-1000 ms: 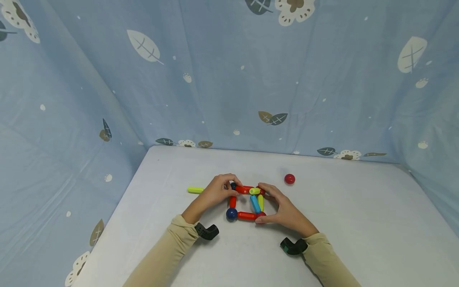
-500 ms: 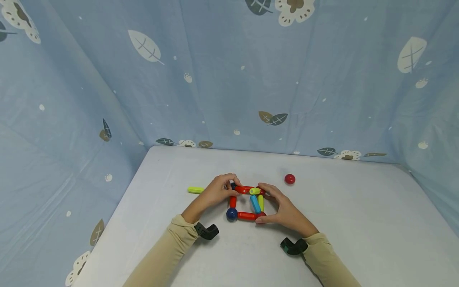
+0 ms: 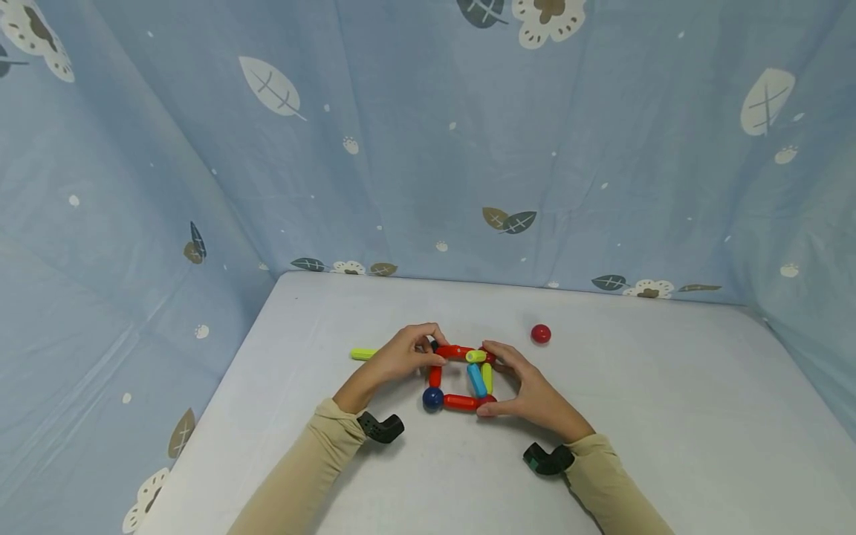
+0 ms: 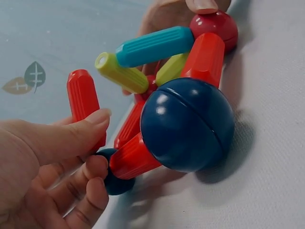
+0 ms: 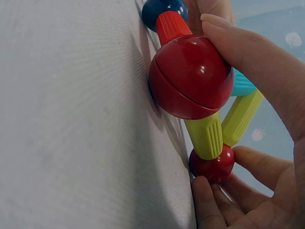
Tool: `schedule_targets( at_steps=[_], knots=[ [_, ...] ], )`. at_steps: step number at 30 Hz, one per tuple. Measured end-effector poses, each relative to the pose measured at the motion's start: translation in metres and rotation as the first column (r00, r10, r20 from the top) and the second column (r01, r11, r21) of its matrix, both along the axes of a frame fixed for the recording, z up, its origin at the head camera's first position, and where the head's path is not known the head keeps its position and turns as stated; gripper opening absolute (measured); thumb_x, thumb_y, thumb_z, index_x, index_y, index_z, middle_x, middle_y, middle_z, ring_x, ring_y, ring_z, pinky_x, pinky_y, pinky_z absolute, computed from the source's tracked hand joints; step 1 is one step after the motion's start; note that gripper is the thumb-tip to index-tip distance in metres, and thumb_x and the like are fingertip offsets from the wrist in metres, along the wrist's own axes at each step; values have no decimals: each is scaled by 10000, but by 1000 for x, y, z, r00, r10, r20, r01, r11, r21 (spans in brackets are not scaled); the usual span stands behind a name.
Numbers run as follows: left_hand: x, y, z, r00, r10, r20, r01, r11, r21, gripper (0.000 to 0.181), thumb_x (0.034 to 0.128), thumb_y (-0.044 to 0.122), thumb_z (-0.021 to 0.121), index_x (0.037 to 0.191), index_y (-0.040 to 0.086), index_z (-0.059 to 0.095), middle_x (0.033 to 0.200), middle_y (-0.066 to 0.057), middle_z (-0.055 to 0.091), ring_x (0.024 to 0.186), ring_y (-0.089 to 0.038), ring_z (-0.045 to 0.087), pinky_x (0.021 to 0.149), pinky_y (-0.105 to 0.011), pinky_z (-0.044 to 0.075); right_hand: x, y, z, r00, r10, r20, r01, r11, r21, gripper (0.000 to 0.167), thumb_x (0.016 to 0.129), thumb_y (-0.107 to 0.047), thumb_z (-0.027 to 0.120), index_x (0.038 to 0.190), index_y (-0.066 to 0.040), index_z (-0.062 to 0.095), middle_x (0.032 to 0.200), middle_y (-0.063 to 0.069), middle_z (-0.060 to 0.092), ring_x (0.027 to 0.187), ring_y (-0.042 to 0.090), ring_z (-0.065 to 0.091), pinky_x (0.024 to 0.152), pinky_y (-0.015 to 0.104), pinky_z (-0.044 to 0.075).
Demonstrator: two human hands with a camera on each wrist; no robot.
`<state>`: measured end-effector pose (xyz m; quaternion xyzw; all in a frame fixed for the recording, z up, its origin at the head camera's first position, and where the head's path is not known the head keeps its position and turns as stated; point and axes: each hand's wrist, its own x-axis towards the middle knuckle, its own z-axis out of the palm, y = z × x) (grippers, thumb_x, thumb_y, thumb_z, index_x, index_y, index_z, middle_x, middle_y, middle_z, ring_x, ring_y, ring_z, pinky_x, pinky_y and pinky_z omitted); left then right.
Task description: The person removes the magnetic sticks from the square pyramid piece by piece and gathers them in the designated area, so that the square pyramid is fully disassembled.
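Observation:
A square of rods and balls lies on the table. Its near side is a red rod [image 3: 460, 402] between a blue ball [image 3: 432, 399] and a red ball [image 5: 193, 76]. The left hand [image 3: 401, 357] pinches an upright red rod [image 4: 84, 98] at the far blue ball [image 4: 116, 179]. The right hand [image 3: 535, 390] holds the right side, thumb on the near red ball, fingers on the far red ball [image 5: 212, 164]; a green rod [image 5: 206, 136] joins them. A blue rod [image 4: 155, 46] and another green rod [image 4: 121, 75] rise from these balls and meet.
A loose red ball [image 3: 541, 334] lies beyond the right hand. Left of the left hand lies a loose green rod [image 3: 363, 354], partly hidden. A patterned blue cloth [image 3: 428, 148] hangs behind the white table [image 3: 669, 401].
The left hand and wrist have shifted slightly left, and the red rod it pinches has tilted a little. The right hand and the square stay in place.

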<state>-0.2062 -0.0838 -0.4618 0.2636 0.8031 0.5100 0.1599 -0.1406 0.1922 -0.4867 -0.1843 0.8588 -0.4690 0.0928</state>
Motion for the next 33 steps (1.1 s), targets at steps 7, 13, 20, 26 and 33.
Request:
schedule_targets(
  at_steps=[7,13,20,26,33],
  knots=[
    [0,-1,3,1000,-15,-20,15,1000,-15,183,929,104,766,1101,53,731,1091,-150,711,749,-116,596,620,-290,530,-1,0,-2,1000,6,-10,-6,1000,1,1006,758,-425,918,1587,-204,393,1632,31,398,1468,307,445,1155,509,420],
    [0,-4,7,998,-4,-66,0,998,-67,228,906,159,802,1123,94,777,1036,-105,753,717,-122,608,593,-272,536,-1,0,-3,1000,6,-15,-6,1000,3,1009,756,-426,919,1588,-210,391,1633,25,396,1468,305,449,1155,503,419],
    [3,-21,11,987,33,-156,-51,992,-111,207,880,203,829,1078,149,802,999,-33,770,739,-103,594,623,-235,485,-1,-1,-3,1000,5,-25,-5,1000,7,1004,753,-428,919,1584,-213,398,1624,25,409,1466,300,447,1140,495,440],
    [8,-44,17,978,53,-204,-77,991,-112,211,868,183,835,1074,140,815,980,-37,778,707,-98,575,622,-239,478,-1,-2,-3,1000,-1,-16,1,1000,12,1004,755,-436,916,1585,-226,393,1631,16,396,1471,298,441,1144,501,437],
    [15,-75,20,971,81,-224,-113,985,-131,209,855,163,844,1062,147,818,989,-27,779,708,-82,572,625,-239,484,0,-2,-3,1000,-11,-15,11,1000,18,1010,747,-447,918,1583,-220,400,1630,19,398,1469,298,450,1142,498,438]
  ],
)
